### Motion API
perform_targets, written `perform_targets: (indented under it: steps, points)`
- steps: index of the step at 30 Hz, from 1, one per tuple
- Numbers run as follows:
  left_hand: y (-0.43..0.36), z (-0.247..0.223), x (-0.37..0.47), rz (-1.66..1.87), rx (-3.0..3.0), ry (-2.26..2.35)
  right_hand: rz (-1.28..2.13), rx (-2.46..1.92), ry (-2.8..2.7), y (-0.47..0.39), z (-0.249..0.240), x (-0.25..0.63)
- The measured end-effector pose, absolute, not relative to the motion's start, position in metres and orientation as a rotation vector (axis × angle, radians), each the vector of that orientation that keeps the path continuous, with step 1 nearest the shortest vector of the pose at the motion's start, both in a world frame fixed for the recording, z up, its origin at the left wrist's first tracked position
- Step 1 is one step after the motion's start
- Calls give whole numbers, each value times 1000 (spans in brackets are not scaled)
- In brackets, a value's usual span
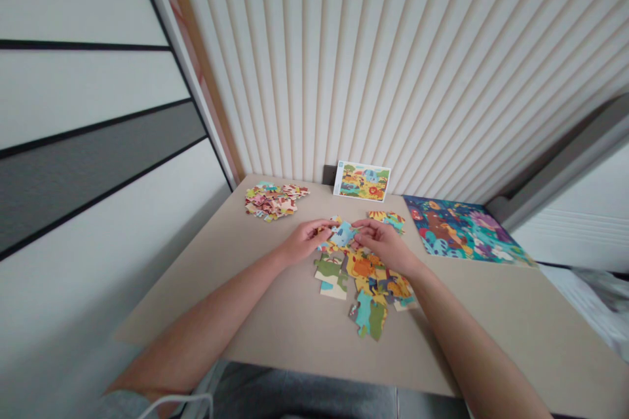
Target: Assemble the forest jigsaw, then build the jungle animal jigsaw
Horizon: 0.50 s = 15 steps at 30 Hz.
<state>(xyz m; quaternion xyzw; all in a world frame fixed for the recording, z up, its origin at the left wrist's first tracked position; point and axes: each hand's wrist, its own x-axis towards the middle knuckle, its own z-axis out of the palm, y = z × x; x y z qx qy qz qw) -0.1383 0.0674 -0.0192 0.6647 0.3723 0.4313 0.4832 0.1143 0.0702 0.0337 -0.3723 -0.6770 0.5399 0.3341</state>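
Between my two hands is a light blue jigsaw puzzle piece, just above the far end of a loose spread of pieces. My left hand pinches its left side between thumb and fingers. From the other side, my right hand has its fingers closed on the piece's right edge. Below the hands lie several yellow and orange pieces, some overlapping. Green and cream pieces lie to the left, and a turquoise and green piece lies nearest me. My right hand partly hides the pieces under it.
A picture card with animals leans against the ribbed wall panel. At the table's back left is a heap of puzzle pieces. A few pieces lie behind my right hand. A colourful completed puzzle lies at right.
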Motion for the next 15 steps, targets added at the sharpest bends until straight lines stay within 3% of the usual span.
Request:
perform_targets:
  steps: [6, 15]
  points:
    - [68, -21, -136, 1042, 1596, 908, 1343, -1034, -1761, 68, 31, 107]
    - [72, -13, -140, 1258, 1603, 1127, 712, -1062, -2484, 47, 32, 97]
